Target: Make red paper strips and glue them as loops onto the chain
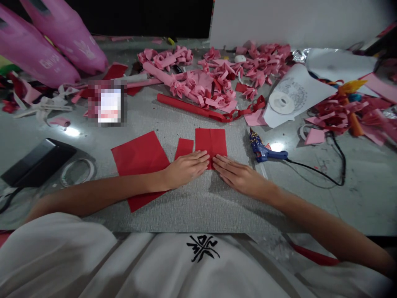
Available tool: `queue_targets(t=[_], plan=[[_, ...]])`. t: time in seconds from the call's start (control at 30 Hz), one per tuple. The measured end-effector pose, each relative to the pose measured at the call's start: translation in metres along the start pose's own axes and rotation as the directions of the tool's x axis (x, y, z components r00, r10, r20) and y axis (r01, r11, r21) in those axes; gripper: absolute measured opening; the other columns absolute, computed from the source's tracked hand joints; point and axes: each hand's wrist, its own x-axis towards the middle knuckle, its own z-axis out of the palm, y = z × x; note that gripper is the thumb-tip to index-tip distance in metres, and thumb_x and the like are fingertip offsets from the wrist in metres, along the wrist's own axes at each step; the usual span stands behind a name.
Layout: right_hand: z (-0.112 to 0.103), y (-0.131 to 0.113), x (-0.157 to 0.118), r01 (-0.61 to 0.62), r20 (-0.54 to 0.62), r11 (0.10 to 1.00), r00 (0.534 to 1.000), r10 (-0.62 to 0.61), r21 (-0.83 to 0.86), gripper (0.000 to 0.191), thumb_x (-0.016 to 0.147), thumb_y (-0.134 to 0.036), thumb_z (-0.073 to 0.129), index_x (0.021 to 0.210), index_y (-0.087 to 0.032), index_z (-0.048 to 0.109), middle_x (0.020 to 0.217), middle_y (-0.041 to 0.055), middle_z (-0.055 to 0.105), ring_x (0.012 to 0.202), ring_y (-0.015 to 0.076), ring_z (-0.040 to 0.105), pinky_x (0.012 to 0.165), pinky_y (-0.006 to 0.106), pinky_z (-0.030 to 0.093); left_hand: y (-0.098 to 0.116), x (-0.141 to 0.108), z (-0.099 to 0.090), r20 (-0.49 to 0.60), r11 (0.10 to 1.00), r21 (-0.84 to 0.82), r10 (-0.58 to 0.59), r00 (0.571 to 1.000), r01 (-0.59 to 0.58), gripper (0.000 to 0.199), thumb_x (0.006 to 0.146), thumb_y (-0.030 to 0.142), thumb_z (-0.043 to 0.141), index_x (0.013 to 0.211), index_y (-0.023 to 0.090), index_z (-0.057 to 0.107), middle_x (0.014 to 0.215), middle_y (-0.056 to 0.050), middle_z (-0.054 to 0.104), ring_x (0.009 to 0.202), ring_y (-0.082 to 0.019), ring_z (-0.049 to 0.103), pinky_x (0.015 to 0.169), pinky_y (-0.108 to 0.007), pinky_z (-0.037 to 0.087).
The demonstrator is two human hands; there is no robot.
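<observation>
A red paper square (211, 140) with a crease down its middle lies flat on the grey table. My left hand (188, 167) lies with its fingers stretched out, fingertips on the square's lower left part. My right hand (234, 174) rests flat too, its fingertips on the lower right part. The two hands nearly meet at the crease. A small red strip (185, 147) sits just left of the square, partly under my left hand. Beneath my left forearm is a larger red sheet (139, 153), which the arm partly covers.
A blue glue gun (263, 151) with a black cord lies to the right. Pink and red paper pieces (204, 85), a red roll (186, 105) and a white tape roll (281, 102) are further back. At left are a black box (39, 161) and a clear ring (77, 173).
</observation>
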Motion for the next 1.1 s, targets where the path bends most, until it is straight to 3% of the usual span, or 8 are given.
queue_targets(t=[0.2,0.47,0.73,0.97,1.1], plan=[[-0.003,-0.004,0.005,0.006,0.022,0.994,1.000,-0.004,-0.109,0.039,0.105,-0.013,0.051,0.142,-0.004,0.061,0.145,0.0199,0.063,0.139,0.0284,0.058,0.117,0.044,0.053,0.001,-0.001,0.001,0.011,1.000,0.011,-0.021,1.000,0.021,0.030,0.109,0.023,0.048,0.123,0.011,0.073,0.138,-0.011,0.070,0.137,-0.022,0.062,0.119,-0.038,0.052],[-0.003,-0.008,0.007,-0.043,0.023,0.997,0.999,0.044,-0.070,0.038,0.104,-0.013,0.052,0.138,-0.005,0.065,0.143,0.0199,0.064,0.134,0.0283,0.063,0.114,0.044,0.055,0.002,0.000,0.001,0.031,1.000,-0.008,-0.026,0.999,0.026,0.031,0.109,0.021,0.048,0.123,0.009,0.073,0.139,-0.014,0.069,0.138,-0.023,0.062,0.119,-0.039,0.052],[-0.006,-0.012,0.000,-0.096,0.019,0.992,0.995,0.097,-0.080,0.038,0.103,-0.014,0.054,0.137,-0.005,0.066,0.142,0.0203,0.065,0.132,0.0293,0.065,0.112,0.046,0.057,0.001,0.000,0.001,-0.060,0.998,-0.027,-0.064,0.996,0.063,0.031,0.108,0.020,0.047,0.121,0.007,0.072,0.133,-0.016,0.072,0.130,-0.024,0.067,0.116,-0.040,0.055],[-0.009,-0.003,-0.001,-0.046,-0.084,0.998,0.996,0.042,-0.043,0.035,0.103,-0.015,0.057,0.135,-0.009,0.068,0.138,0.0152,0.070,0.131,0.0263,0.066,0.112,0.043,0.058,-0.002,0.003,0.000,-0.136,0.992,-0.096,-0.094,0.986,0.081,0.025,0.107,0.019,0.050,0.107,0.010,0.073,0.127,-0.014,0.076,0.128,-0.023,0.069,0.113,-0.038,0.058],[-0.010,0.003,-0.003,-0.152,-0.165,0.988,0.974,0.154,0.026,0.040,0.101,-0.022,0.063,0.141,-0.016,0.065,0.136,0.0135,0.071,0.130,0.0267,0.066,0.111,0.045,0.058,-0.003,0.003,0.000,-0.142,0.986,-0.127,-0.124,0.982,0.106,0.023,0.106,0.019,0.051,0.109,0.013,0.073,0.123,-0.012,0.077,0.128,-0.022,0.069,0.113,-0.040,0.058]])
